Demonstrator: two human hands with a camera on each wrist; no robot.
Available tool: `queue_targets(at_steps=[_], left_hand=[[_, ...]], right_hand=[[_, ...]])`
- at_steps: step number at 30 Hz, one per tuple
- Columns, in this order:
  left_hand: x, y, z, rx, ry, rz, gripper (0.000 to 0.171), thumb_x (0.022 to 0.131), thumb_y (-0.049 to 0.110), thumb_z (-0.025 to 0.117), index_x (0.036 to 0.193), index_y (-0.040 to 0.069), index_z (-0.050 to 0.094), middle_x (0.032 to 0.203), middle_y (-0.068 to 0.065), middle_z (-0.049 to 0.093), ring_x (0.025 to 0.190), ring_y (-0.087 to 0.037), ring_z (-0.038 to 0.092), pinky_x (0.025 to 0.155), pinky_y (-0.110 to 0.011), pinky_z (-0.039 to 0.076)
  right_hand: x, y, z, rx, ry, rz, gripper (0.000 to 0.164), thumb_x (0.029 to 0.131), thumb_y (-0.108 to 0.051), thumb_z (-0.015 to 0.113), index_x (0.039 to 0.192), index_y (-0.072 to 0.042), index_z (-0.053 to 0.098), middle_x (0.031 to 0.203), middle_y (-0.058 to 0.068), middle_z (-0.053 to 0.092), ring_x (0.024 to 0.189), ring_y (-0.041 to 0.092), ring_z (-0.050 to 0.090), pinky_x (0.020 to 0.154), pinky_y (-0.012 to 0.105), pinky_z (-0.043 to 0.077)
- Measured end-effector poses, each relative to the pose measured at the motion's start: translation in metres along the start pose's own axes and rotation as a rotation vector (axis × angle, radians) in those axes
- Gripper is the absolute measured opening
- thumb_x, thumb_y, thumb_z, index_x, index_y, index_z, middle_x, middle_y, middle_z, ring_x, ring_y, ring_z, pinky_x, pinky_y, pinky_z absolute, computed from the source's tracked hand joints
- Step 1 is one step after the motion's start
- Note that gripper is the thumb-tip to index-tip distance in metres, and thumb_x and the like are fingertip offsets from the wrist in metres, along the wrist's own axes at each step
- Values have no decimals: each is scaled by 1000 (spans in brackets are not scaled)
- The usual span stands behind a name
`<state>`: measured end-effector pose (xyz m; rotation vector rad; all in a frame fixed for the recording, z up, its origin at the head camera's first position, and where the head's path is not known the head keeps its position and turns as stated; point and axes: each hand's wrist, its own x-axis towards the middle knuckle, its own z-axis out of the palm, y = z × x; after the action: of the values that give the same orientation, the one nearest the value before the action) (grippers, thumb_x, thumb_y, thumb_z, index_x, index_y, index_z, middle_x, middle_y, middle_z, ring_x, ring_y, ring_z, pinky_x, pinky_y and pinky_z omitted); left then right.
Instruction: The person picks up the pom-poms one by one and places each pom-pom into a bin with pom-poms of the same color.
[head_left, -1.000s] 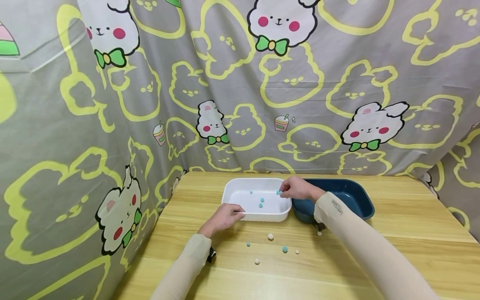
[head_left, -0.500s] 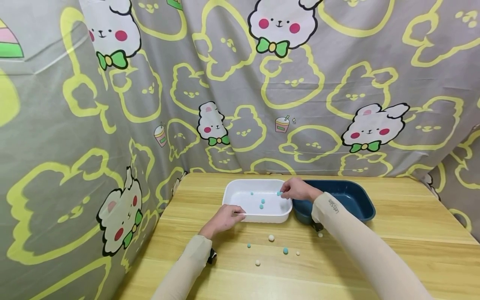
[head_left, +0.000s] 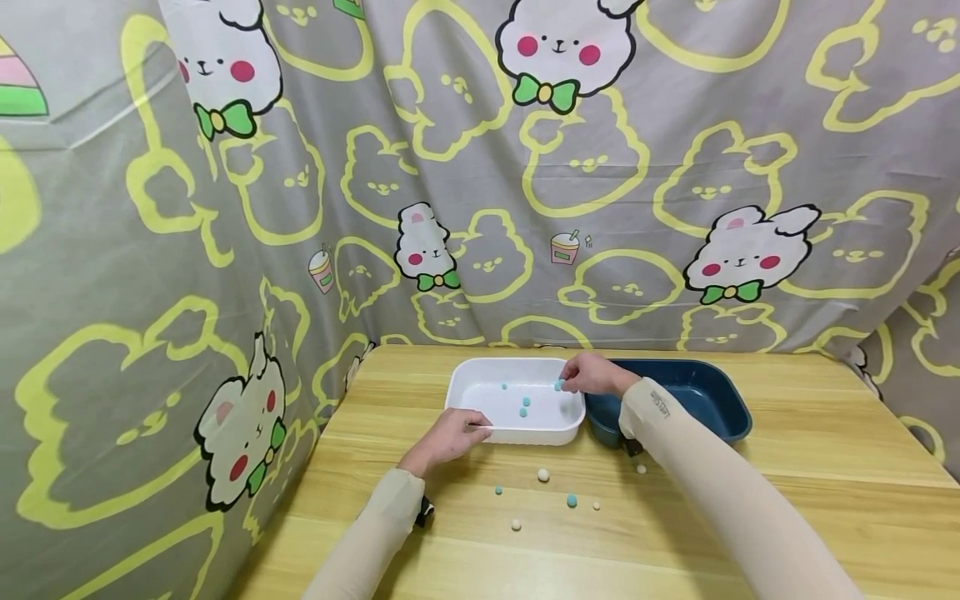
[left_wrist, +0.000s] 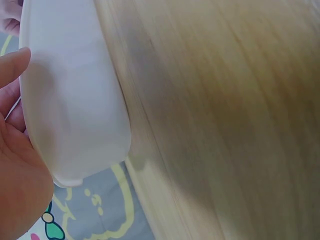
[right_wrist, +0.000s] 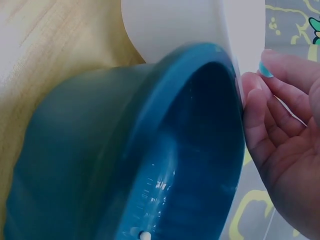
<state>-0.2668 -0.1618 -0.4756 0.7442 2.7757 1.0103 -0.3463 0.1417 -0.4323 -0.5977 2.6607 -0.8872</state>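
Observation:
The white basin (head_left: 551, 436) stands on the table, with 3 small turquoise balls (head_left: 527, 402) loose on its floor. At its front left corner my left hand (head_left: 450, 435) holds the rim; in the left wrist view the thumb (left_wrist: 16, 65) lies on the wall's outer side, the other fingers behind the rim. Over the right end of the white basin, my right hand (head_left: 592, 373) pinches a turquoise ball (right_wrist: 265, 71) between thumb and fingertips. Right beside that hand is the dark blue basin (head_left: 723, 400), partly covered by my right forearm.
In front of the basins, several small balls lie scattered, such as a white ball (head_left: 543, 475) and a turquoise ball (head_left: 572, 500). A white ball (right_wrist: 145, 235) sits inside the blue basin. A patterned curtain (head_left: 480, 167) hangs behind the wooden table (head_left: 825, 433).
My right forearm has shifted slightly left, while the right hand stays over the white basin with its turquoise ball. The left hand keeps its place on the rim.

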Motion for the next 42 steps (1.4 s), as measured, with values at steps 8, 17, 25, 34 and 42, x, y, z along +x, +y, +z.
queue_targets(at_steps=[8,17,25,34,42], left_hand=[[1,0,-1,19,9,5,12,93,25,62,90,20,72,88,12,66,82,-5,58,77,-28,47],[1,0,0,29,4,4,12,93,24,61,90,20,72,88,13,66,83,-5,58,78,-28,47],[1,-1,1,22,-1,-5,12,93,25,61,90,20,72,88,13,66,82,-5,57,77,-28,46],[0,0,1,30,-1,-13,12,93,25,61,90,20,71,89,13,66,83,-5,58,78,-29,46],[0,1,0,35,0,-12,12,93,24,61,90,19,71,89,12,66,81,-5,57,77,-28,46]], right_hand=[[4,-2,-3,-8,-15,-2,11,88,-14,67,92,-5,71,81,1,64,73,16,56,67,29,49],[6,-3,-1,-46,-25,7,11,90,-14,65,94,-5,71,79,1,63,71,14,56,66,28,49],[6,-4,-1,-44,-32,13,18,90,-12,64,104,-2,69,85,3,65,74,14,59,70,29,51],[2,-5,-2,-20,-33,11,20,90,-13,64,104,0,69,85,3,65,74,16,58,70,30,51],[-5,-5,-5,-10,-24,-25,22,91,-12,63,107,2,67,87,4,64,76,17,58,72,31,51]])
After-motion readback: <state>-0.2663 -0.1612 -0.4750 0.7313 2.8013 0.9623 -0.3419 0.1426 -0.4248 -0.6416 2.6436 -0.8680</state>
